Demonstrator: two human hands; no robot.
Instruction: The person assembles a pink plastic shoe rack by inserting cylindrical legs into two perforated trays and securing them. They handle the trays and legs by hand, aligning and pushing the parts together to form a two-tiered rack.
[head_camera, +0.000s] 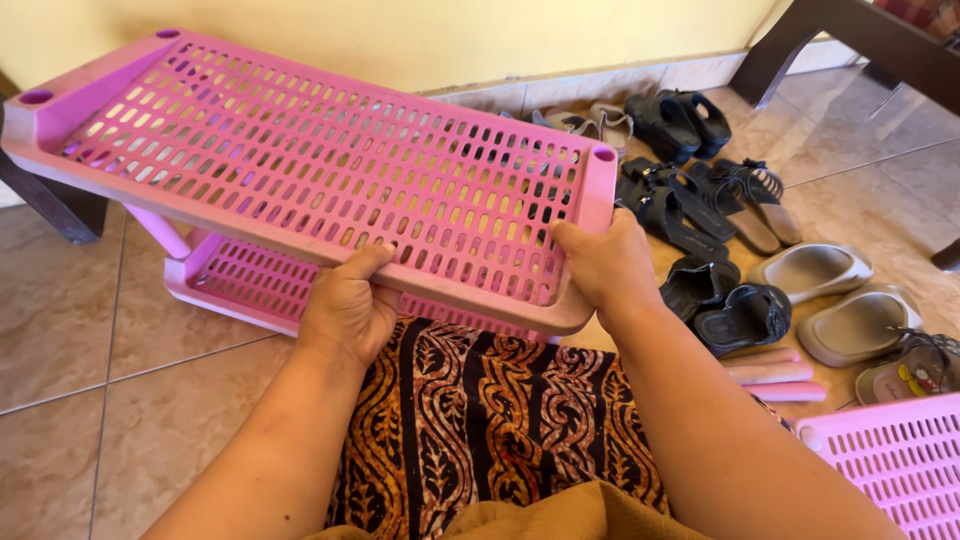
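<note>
A pink slotted plastic shelf panel (300, 170) is held level in front of me, above a second pink panel (235, 280) that rests low over the tiled floor. My left hand (345, 305) grips the near long edge of the upper panel, thumb on top. My right hand (605, 265) grips the same panel at its near right corner, close to a round socket hole (603, 154). A pink leg tube (160, 232) stands between the two panels at the left.
Several black sandals (690, 200) and beige slippers (835, 295) lie on the floor to the right. Pink tubes (775, 372) lie by my knee. Another pink panel (895, 460) sits at bottom right. Dark furniture legs (780, 50) stand at the back. Patterned cloth (490, 420) covers my lap.
</note>
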